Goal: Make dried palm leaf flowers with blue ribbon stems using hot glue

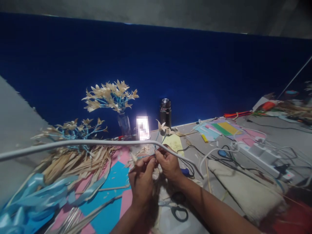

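Observation:
My left hand (141, 182) and my right hand (169, 164) meet in the middle, fingertips pinched together around the thin blue stem of an artificial flower (161, 126). Its cream petals stand above my fingers. The stem's lower end is hidden between the fingertips. Under my wrists lies a pair of scissors (179, 213) with dark handles. Dry husk scraps (145, 150) are scattered just beyond my left fingers.
A white cable (97, 143) crosses in front, above the hands. Finished flowers fill a glass vase (124, 125); more flowers (83, 133) lie left, over dried husks (58, 165) and blue ribbon (41, 195). A flask (165, 113), bright screen (143, 128) and power strip (265, 159) stand around.

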A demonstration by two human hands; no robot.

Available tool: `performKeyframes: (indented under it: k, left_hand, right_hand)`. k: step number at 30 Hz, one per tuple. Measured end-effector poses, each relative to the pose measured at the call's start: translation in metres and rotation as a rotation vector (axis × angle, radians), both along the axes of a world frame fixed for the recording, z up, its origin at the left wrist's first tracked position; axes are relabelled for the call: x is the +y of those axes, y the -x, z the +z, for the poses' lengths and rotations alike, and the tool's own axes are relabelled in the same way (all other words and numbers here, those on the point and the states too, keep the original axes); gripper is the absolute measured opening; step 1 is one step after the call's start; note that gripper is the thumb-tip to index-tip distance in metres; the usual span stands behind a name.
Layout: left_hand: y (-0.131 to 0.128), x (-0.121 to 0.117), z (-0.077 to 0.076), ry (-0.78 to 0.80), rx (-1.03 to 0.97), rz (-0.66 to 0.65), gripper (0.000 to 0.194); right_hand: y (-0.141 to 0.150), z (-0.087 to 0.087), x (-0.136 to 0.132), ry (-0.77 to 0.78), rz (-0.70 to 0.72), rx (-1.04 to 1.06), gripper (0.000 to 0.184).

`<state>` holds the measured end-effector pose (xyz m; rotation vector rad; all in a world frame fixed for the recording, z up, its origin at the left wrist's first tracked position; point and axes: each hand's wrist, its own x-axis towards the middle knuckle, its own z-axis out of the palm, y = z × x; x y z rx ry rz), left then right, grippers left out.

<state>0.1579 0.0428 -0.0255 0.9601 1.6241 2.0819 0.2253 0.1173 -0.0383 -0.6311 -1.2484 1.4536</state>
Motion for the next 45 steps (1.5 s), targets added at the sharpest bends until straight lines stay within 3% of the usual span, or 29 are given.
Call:
performKeyframes:
  k: [6, 12, 17, 25, 28, 33, 40, 43, 45]
  left_hand:
    - [0.033, 0.011, 0.009, -0.05, 0.116, -0.329, 0.013]
    - [0.071, 0.026, -0.01, 0.005, -0.006, -0.619, 0.019]
    - [0.072, 0.029, -0.022, 0.018, -0.047, -0.639, 0.019]
    - [0.073, 0.028, -0.028, 0.066, -0.054, -0.643, 0.021]
    - [0.066, 0.026, -0.024, 0.056, -0.092, -0.579, 0.022]
    - [0.045, 0.024, -0.015, 0.0, -0.191, -0.373, 0.026]
    - [0.022, 0.019, -0.007, 0.139, -0.344, -0.274, 0.032]
    - [0.02, 0.017, -0.006, 0.151, -0.307, -0.198, 0.028]
    - [0.021, 0.017, -0.004, 0.166, -0.291, -0.178, 0.028]
  right_hand:
    - [-0.008, 0.009, 0.001, 0.181, 0.209, 0.073, 0.03]
    - [-0.012, 0.01, 0.005, 0.49, 0.504, 0.178, 0.026]
    - [-0.014, 0.008, 0.013, 0.676, 0.668, 0.19, 0.017]
    - [-0.016, 0.009, 0.014, 0.723, 0.73, 0.188, 0.023]
    - [-0.013, 0.008, 0.008, 0.653, 0.678, 0.217, 0.03]
    - [-0.001, 0.001, -0.004, 0.311, 0.379, 0.127, 0.037]
    - [0.0, -0.02, -0.006, -0.242, -0.041, -0.191, 0.013]
    - [0.001, -0.024, -0.005, -0.38, -0.068, -0.214, 0.01]
    - [0.002, -0.022, -0.005, -0.28, -0.003, -0.173, 0.015]
